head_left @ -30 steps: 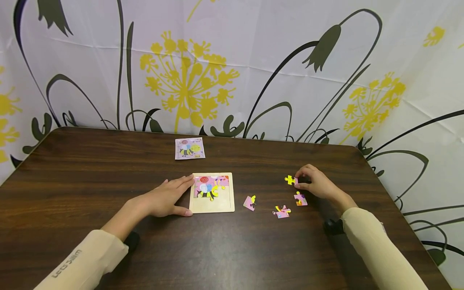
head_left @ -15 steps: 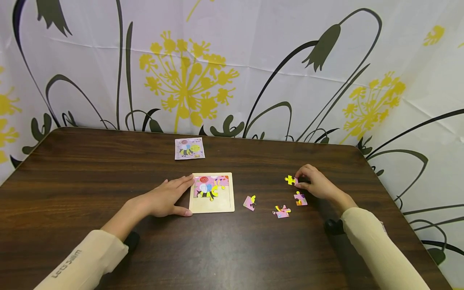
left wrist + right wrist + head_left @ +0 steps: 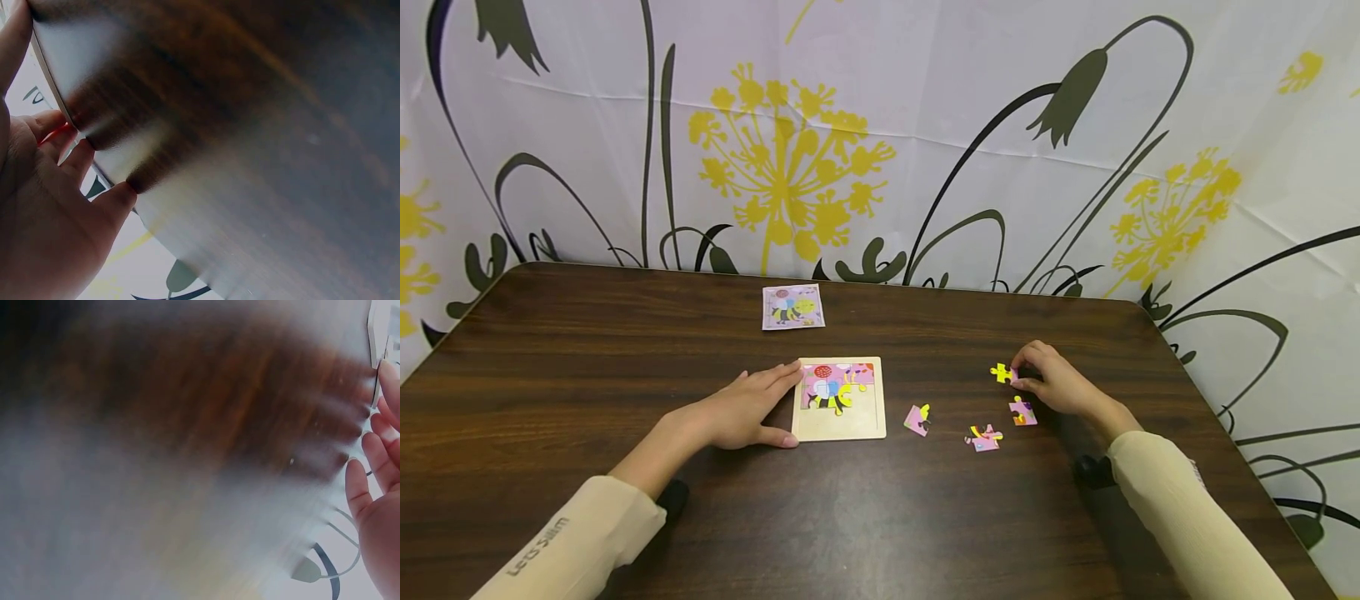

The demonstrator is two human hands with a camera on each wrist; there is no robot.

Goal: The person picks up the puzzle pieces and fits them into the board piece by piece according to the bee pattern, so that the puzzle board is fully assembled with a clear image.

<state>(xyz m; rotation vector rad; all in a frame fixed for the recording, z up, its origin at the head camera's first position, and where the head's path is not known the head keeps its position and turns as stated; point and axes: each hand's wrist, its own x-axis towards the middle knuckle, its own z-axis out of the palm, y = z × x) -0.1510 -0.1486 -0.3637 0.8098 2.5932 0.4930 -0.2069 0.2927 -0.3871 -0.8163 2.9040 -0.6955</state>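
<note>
Pinching yellow pc [image 3: 1001, 373] w/ R hand [image 3: 1049, 380]; L hand [image 3: 739, 414], fingers straight, touching tray [image 3: 842, 429] (edge-only grip, so pc might slip).

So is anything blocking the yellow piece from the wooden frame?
Nothing visible blocks the straight way from the yellow piece to the frame; one loose pink piece lies beside that way, nearer the person.

Pieces [image 3: 984, 438] between hands [image 3: 741, 412] [image 3: 1054, 380], bare tabletop [image 3: 880, 517] nearer

Head view is looking forward and down across the table [image 3: 880, 517]; wrist views are sharing its surface, close up
</note>
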